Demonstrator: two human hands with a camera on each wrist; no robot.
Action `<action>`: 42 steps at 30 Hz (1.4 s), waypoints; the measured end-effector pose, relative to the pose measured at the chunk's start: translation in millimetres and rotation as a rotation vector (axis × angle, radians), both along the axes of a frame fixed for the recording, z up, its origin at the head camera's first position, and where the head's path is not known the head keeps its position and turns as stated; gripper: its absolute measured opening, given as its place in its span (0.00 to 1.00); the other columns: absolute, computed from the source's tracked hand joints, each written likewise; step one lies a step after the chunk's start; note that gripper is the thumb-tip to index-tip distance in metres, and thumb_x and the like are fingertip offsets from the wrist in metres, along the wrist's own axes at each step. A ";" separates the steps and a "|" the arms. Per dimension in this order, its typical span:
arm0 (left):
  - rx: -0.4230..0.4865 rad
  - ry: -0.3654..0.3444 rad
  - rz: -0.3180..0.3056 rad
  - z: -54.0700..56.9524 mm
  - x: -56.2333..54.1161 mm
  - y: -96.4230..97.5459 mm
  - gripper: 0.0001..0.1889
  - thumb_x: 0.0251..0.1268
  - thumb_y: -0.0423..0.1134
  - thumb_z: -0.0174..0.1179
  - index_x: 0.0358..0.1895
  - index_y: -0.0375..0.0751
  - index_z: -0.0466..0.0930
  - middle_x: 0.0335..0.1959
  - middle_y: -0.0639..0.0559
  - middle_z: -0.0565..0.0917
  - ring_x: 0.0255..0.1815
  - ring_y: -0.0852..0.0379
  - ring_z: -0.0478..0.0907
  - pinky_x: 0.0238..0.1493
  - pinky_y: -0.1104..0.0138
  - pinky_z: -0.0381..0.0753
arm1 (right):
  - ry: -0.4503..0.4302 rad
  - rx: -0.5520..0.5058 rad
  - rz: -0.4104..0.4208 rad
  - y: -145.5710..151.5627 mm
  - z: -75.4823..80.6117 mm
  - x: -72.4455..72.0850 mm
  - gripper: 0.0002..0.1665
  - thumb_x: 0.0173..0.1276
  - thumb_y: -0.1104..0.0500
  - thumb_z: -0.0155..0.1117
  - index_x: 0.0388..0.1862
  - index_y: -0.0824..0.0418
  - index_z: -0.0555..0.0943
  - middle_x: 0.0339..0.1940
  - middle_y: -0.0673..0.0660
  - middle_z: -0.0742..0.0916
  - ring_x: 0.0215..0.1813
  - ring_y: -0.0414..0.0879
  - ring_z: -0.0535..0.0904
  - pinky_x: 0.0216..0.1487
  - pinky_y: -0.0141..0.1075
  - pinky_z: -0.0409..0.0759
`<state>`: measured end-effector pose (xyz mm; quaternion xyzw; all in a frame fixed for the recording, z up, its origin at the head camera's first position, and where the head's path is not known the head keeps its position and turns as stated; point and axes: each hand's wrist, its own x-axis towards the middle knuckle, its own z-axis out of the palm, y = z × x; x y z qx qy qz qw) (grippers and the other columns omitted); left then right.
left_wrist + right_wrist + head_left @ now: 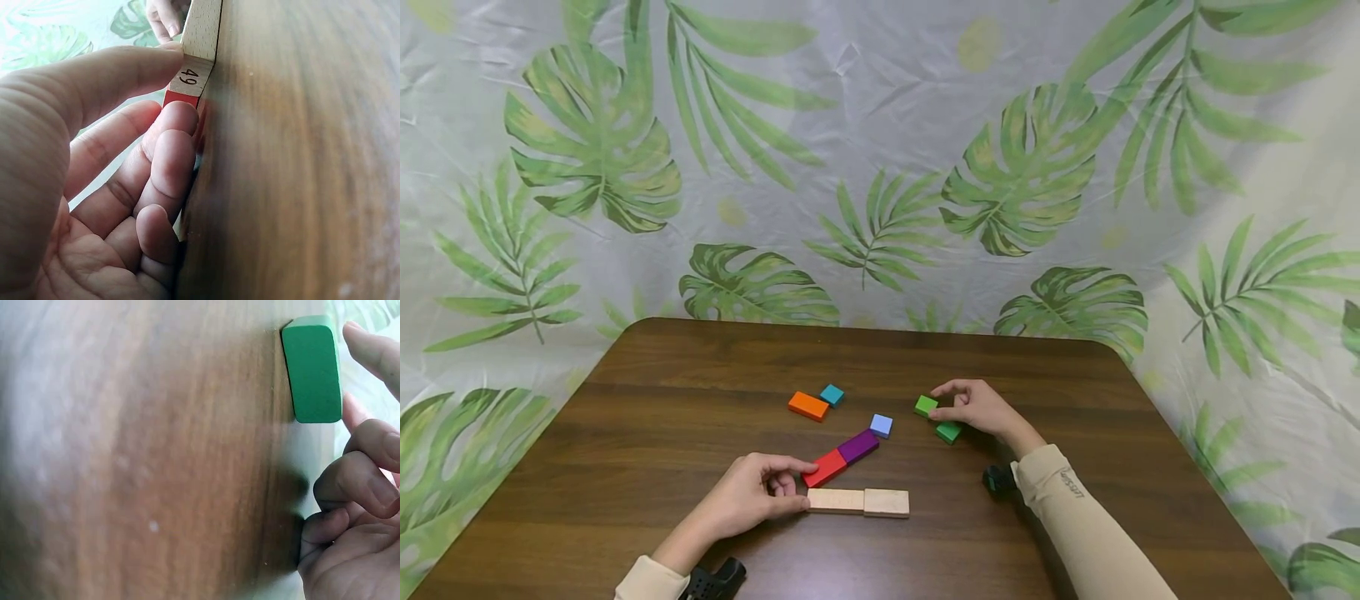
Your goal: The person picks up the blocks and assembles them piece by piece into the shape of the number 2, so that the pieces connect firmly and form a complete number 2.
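Note:
In the head view my left hand [751, 493] reaches in from the left, index finger extended to the red block [826, 468] and thumb at the left end of a plain wooden block [836, 500]. The left wrist view shows the thumb beside the wooden end marked 49 [189, 75]; the other fingers curl loosely below. My right hand [981, 408] has thumb and index finger spread beside a light green block [926, 406]. A darker green block [948, 432] lies under that hand and fills the foreground of the right wrist view, hiding the light green one.
A second wooden block [886, 503] continues the plain row. The purple block [858, 447] adjoins the red one, with a light blue block [882, 426] at its far end. Orange [808, 407] and teal [832, 395] blocks lie farther back. A leaf-patterned curtain [880, 167] hangs behind the table [700, 367].

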<state>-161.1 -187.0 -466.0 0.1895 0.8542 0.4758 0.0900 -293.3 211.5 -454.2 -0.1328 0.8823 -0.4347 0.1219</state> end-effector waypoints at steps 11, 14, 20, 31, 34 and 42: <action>0.010 -0.010 -0.010 -0.4 -0.7 -0.1 0.21 0.61 0.42 0.80 0.57 0.44 0.91 0.27 0.57 0.83 0.26 0.67 0.74 0.29 0.73 0.73 | -0.013 0.005 -0.017 -3.0 -0.2 -0.6 0.26 0.66 0.53 0.82 0.59 0.63 0.88 0.17 0.46 0.67 0.23 0.41 0.61 0.29 0.32 0.61; 0.007 -0.008 -0.010 -0.3 -0.7 -0.7 0.21 0.61 0.42 0.80 0.57 0.45 0.91 0.27 0.58 0.83 0.26 0.68 0.74 0.29 0.73 0.73 | -0.015 0.009 -0.021 -3.9 0.3 -1.3 0.25 0.65 0.54 0.82 0.58 0.63 0.88 0.17 0.46 0.68 0.23 0.42 0.61 0.29 0.33 0.61; 0.004 -0.002 -0.014 -0.3 -0.8 -0.5 0.21 0.61 0.43 0.80 0.57 0.45 0.91 0.26 0.58 0.83 0.26 0.68 0.74 0.29 0.73 0.73 | -0.008 0.014 -0.032 -3.5 -2.2 -3.3 0.24 0.65 0.54 0.82 0.56 0.64 0.89 0.17 0.46 0.68 0.24 0.43 0.62 0.29 0.33 0.61; 0.004 -0.007 -0.017 -0.7 -1.4 -0.6 0.20 0.61 0.43 0.79 0.57 0.44 0.91 0.27 0.59 0.83 0.26 0.68 0.74 0.29 0.73 0.73 | -0.023 0.002 -0.033 -2.5 -3.2 -3.2 0.23 0.66 0.54 0.81 0.56 0.64 0.89 0.18 0.47 0.69 0.25 0.43 0.63 0.31 0.34 0.63; 0.006 -0.008 -0.018 -0.4 -0.9 -0.6 0.21 0.61 0.43 0.79 0.57 0.44 0.91 0.27 0.59 0.83 0.26 0.68 0.74 0.29 0.73 0.73 | -0.027 0.000 -0.032 -2.6 -2.4 -2.4 0.23 0.66 0.54 0.81 0.56 0.64 0.89 0.18 0.47 0.69 0.25 0.44 0.63 0.32 0.34 0.63; 0.017 -0.003 -0.019 0.9 -0.7 -1.3 0.21 0.61 0.42 0.80 0.57 0.44 0.91 0.27 0.59 0.83 0.26 0.68 0.74 0.29 0.73 0.73 | -0.028 -0.002 -0.032 -3.4 -1.9 -3.3 0.23 0.67 0.54 0.81 0.56 0.65 0.88 0.17 0.46 0.69 0.25 0.43 0.63 0.32 0.33 0.63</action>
